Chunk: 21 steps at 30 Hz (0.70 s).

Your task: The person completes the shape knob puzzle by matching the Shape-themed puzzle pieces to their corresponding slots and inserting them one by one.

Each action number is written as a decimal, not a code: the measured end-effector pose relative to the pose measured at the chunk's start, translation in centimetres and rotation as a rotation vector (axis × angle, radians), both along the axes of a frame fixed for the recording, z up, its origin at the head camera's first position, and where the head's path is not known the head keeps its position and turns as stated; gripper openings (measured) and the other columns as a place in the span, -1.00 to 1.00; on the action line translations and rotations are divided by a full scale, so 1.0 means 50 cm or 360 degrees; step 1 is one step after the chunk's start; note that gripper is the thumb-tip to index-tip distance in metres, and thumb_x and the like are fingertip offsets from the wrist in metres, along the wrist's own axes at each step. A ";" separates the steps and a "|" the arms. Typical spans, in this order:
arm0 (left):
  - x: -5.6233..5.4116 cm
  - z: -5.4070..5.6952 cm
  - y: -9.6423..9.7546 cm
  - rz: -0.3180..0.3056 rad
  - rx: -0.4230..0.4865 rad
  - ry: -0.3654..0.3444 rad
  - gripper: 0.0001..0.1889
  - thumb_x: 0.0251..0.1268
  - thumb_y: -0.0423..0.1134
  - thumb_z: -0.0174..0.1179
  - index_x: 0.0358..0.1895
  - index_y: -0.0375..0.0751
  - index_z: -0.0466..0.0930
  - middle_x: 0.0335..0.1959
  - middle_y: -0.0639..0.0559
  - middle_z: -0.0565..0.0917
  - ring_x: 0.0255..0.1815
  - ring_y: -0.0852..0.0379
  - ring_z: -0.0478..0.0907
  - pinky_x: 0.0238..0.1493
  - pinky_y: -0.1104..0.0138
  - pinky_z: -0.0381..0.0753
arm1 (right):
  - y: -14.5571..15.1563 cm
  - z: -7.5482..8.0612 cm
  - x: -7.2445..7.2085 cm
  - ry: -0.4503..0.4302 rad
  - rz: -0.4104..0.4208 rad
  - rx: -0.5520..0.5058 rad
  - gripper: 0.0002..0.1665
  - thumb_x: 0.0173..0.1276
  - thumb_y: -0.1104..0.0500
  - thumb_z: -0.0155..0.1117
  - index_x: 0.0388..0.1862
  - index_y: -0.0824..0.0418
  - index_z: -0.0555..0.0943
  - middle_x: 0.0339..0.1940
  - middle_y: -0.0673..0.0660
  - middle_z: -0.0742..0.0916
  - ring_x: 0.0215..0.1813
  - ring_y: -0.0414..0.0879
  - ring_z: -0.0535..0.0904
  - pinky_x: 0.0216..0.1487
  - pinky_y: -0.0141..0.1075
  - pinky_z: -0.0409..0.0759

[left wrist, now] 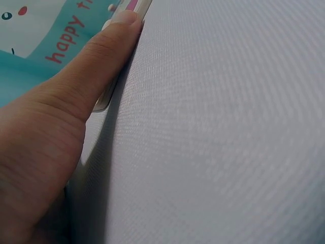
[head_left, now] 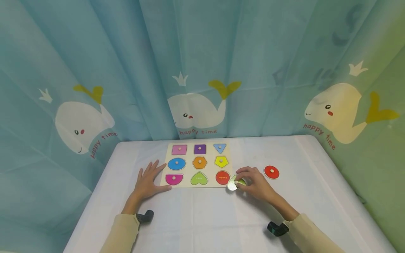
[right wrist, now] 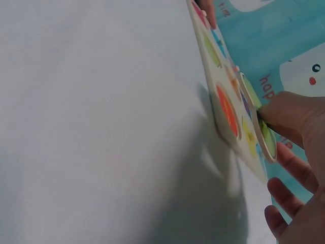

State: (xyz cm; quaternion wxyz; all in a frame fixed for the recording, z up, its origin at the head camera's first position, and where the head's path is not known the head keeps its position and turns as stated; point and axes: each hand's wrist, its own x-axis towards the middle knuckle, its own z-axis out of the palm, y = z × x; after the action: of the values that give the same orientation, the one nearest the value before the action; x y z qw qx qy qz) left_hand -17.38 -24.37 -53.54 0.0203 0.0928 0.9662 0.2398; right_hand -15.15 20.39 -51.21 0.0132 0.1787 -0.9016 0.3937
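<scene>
A shape puzzle board (head_left: 187,182) lies on the table, its heart and circle recesses bare and the other shapes filled with knobbed pieces. My left hand (head_left: 148,182) rests at the board's left edge with fingers spread; in the left wrist view the thumb (left wrist: 96,61) touches the board's near edge. Just off the board's near right corner, my right hand (head_left: 254,182) pinches a green heart puzzle piece (head_left: 232,185) by its knob. The right wrist view shows that heart piece (right wrist: 267,140) raised above the board. To the right of this hand lies a red circle puzzle piece (head_left: 271,172).
A white cloth covers the table (head_left: 202,221). Behind the board hangs a blue curtain (head_left: 133,70) printed with whales, which also runs along both sides.
</scene>
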 end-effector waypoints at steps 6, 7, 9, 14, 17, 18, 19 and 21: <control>0.001 -0.001 0.001 -0.0006 0.0008 0.0015 0.06 -0.04 0.28 0.49 0.57 -0.07 0.30 0.64 -0.27 0.11 0.65 -0.36 -0.13 0.51 -0.39 -0.34 | -0.031 0.013 -0.023 0.0087 0.0008 -0.0083 -0.80 0.20 0.22 0.58 -0.27 -0.08 0.79 0.04 -0.03 0.74 0.11 0.00 0.50 0.09 0.05 0.56; 0.002 0.000 0.002 -0.0007 0.0011 0.0014 0.07 -0.04 0.28 0.49 0.57 -0.07 0.30 0.64 -0.27 0.11 0.65 -0.36 -0.14 0.51 -0.39 -0.34 | -0.036 0.015 -0.026 0.0103 0.0018 -0.0098 -0.80 0.20 0.23 0.58 -0.27 -0.07 0.79 0.04 -0.02 0.74 0.10 0.01 0.50 0.08 0.05 0.56; 0.003 0.001 0.002 -0.0009 0.0010 0.0015 0.07 -0.04 0.29 0.49 0.57 -0.07 0.30 0.64 -0.28 0.12 0.65 -0.37 -0.13 0.51 -0.39 -0.34 | -0.048 0.020 -0.033 0.0123 0.0032 -0.0116 -0.80 0.20 0.24 0.58 -0.27 -0.04 0.79 0.03 -0.01 0.75 0.08 0.02 0.51 0.06 0.05 0.56; 0.003 0.003 0.002 -0.0008 -0.0004 0.0008 0.07 -0.03 0.29 0.48 0.57 -0.07 0.29 0.64 -0.28 0.12 0.65 -0.36 -0.13 0.50 -0.40 -0.33 | -0.077 0.035 -0.049 0.0104 0.0034 -0.0132 -0.83 0.20 0.21 0.57 -0.25 -0.02 0.80 0.05 0.00 0.75 0.12 0.03 0.50 0.10 0.03 0.55; 0.005 0.007 0.003 -0.0011 -0.0003 0.0003 0.07 -0.03 0.29 0.49 0.57 -0.08 0.30 0.64 -0.27 0.11 0.65 -0.36 -0.13 0.50 -0.40 -0.33 | -0.093 0.040 -0.058 0.0107 0.0061 -0.0165 -0.84 0.20 0.21 0.57 -0.24 0.01 0.80 0.05 0.03 0.75 0.14 0.05 0.50 0.11 0.03 0.54; 0.005 0.009 0.003 -0.0011 -0.0003 0.0003 0.07 -0.04 0.28 0.50 0.57 -0.08 0.30 0.64 -0.27 0.11 0.65 -0.36 -0.13 0.51 -0.40 -0.33 | -0.098 0.041 -0.060 0.0118 0.0069 -0.0169 -0.85 0.21 0.21 0.57 -0.25 0.02 0.80 0.04 0.03 0.75 0.13 0.05 0.51 0.11 0.03 0.54; 0.006 0.010 0.003 -0.0012 -0.0003 0.0004 0.07 -0.04 0.28 0.50 0.57 -0.08 0.31 0.64 -0.27 0.11 0.65 -0.36 -0.13 0.51 -0.40 -0.33 | -0.103 0.042 -0.062 0.0124 0.0076 -0.0180 -0.85 0.20 0.21 0.57 -0.25 0.03 0.80 0.04 0.03 0.76 0.13 0.05 0.51 0.11 0.03 0.54; 0.007 0.012 0.004 -0.0014 0.0003 0.0004 0.07 -0.04 0.28 0.50 0.56 -0.09 0.31 0.64 -0.28 0.11 0.65 -0.36 -0.12 0.51 -0.40 -0.33 | -0.113 0.043 -0.065 0.0138 0.0092 -0.0201 -0.85 0.20 0.21 0.57 -0.26 0.04 0.80 0.03 0.05 0.76 0.13 0.06 0.51 0.10 0.06 0.54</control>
State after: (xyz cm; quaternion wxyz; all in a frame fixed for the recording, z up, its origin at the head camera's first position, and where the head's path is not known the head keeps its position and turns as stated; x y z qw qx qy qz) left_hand -17.02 -24.19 -52.92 0.0202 0.0975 0.9656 0.2404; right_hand -18.42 14.72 -49.05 0.0520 0.2203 -0.8680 0.4420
